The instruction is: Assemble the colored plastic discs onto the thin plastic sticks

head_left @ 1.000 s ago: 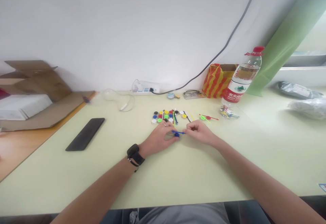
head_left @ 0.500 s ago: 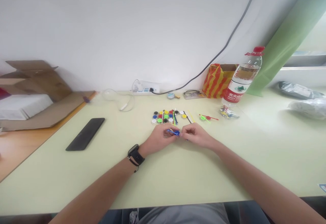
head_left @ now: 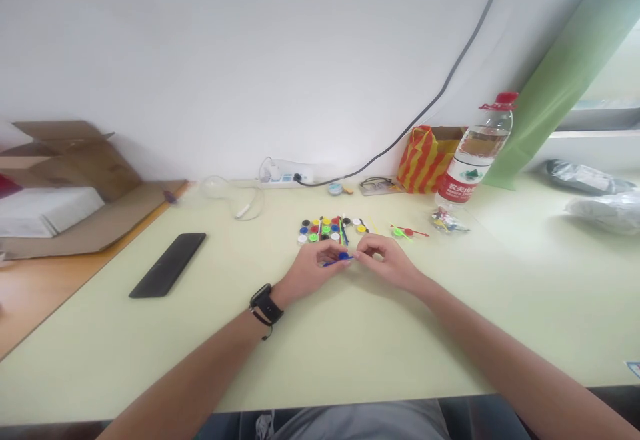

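Note:
My left hand (head_left: 315,267) pinches a blue spinner (head_left: 343,255), a small round disc with a thin arrow across it, between thumb and fingers. At the arrow's right end, the curled thumb and index finger of my right hand (head_left: 387,261) meet the piece. Just beyond my hands lie several small round discs (head_left: 313,237) in black, white, red, blue, green and yellow, set in rows, with thin coloured arrows (head_left: 343,230) among them. Farther right are a green spinner (head_left: 397,232) and a red spinner (head_left: 409,232), each with its arrow.
A small clear bag of coloured parts (head_left: 445,220) sits before a water bottle (head_left: 473,153) and a striped bag (head_left: 425,160). A black phone-like slab (head_left: 169,265) lies at left, near a cardboard box (head_left: 80,160). A power strip (head_left: 285,173) stands against the wall.
The blue spinner has been turned in my fingers, its disc now showing above the arrow. My right hand has shifted slightly, its fingers now more arched.

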`<state>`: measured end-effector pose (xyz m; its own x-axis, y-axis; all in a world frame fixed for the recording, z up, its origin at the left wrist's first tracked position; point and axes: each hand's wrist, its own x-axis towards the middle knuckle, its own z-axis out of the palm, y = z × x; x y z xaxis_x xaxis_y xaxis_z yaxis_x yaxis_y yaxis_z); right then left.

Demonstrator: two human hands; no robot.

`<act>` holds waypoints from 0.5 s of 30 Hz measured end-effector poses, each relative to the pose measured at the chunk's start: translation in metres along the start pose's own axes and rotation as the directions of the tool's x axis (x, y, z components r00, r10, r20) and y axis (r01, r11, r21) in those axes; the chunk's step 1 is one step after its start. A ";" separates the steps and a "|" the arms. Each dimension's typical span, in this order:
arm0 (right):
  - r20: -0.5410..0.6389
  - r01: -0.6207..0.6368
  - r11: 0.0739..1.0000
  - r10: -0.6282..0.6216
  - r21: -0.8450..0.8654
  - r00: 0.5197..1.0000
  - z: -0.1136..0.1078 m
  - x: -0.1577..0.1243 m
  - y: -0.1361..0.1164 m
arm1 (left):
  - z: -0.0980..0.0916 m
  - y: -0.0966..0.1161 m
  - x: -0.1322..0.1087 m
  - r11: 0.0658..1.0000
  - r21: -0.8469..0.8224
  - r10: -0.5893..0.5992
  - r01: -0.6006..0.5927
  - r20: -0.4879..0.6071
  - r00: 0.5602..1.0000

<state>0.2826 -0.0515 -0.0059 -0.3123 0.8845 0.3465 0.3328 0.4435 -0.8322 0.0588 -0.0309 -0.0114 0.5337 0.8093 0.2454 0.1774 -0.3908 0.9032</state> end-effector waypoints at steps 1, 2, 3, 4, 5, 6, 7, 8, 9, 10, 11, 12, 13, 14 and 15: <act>-0.003 -0.005 1.000 0.005 0.018 1.000 0.000 0.000 0.001 | 0.000 0.000 0.000 1.000 0.014 0.005 -0.005 -0.002 1.000; -0.002 -0.014 0.999 0.014 0.039 1.000 0.001 0.001 0.001 | -0.001 0.000 0.000 1.000 0.027 0.013 -0.013 -0.001 1.000; 0.002 -0.027 0.998 0.027 0.062 1.000 0.001 0.001 0.002 | -0.001 -0.001 0.000 0.999 0.038 0.021 -0.021 -0.001 1.000; 0.009 -0.044 0.995 0.043 0.085 0.999 0.001 0.001 0.002 | -0.001 -0.001 -0.001 0.998 0.050 0.030 -0.030 -0.001 1.000; 0.023 -0.067 0.991 0.065 0.112 0.998 0.001 0.001 0.002 | -0.001 -0.001 -0.001 0.997 0.065 0.040 -0.040 -0.002 0.999; 0.048 -0.099 0.985 0.094 0.140 0.994 0.000 0.001 0.002 | -0.001 -0.001 -0.001 0.995 0.084 0.051 -0.051 -0.003 0.999; 0.085 -0.140 0.976 0.127 0.166 0.988 0.000 0.001 0.002 | -0.002 -0.001 -0.001 0.992 0.107 0.064 -0.063 -0.003 0.998; 0.132 -0.186 0.965 0.163 0.186 0.978 -0.002 0.001 0.002 | -0.002 -0.001 -0.002 0.989 0.131 0.077 -0.076 -0.001 0.997; 0.185 -0.233 0.951 0.196 0.203 0.963 -0.003 0.000 0.001 | -0.003 -0.001 -0.002 0.984 0.154 0.091 -0.090 0.001 0.996; 0.236 -0.273 0.938 0.221 0.215 0.946 -0.005 0.000 0.001 | -0.003 -0.001 -0.002 0.979 0.174 0.105 -0.104 0.003 0.994; 0.274 -0.302 0.927 0.238 0.222 0.932 -0.006 -0.001 0.000 | -0.003 -0.001 -0.002 0.975 0.191 0.118 -0.116 0.003 0.993; 0.293 -0.318 0.920 0.246 0.229 0.924 -0.008 -0.001 0.000 | -0.004 0.000 -0.002 0.970 0.205 0.129 -0.127 0.000 0.992; 0.296 -0.325 0.915 0.250 0.238 0.922 -0.009 -0.001 0.001 | -0.004 0.000 -0.002 0.966 0.219 0.140 -0.136 -0.003 0.990; 0.290 -0.328 0.912 0.253 0.247 0.923 -0.010 -0.001 0.001 | -0.005 0.000 -0.002 0.962 0.233 0.151 -0.145 -0.007 0.989; 0.279 -0.329 0.909 0.256 0.255 0.925 -0.010 -0.001 0.002 | -0.005 0.000 -0.002 0.957 0.245 0.160 -0.153 -0.010 0.987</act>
<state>0.2924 -0.0501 -0.0038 -0.4519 0.8920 -0.0133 0.1782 0.0757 -0.9811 0.0536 -0.0308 -0.0099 0.5470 0.7405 0.3905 0.2911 -0.6056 0.7406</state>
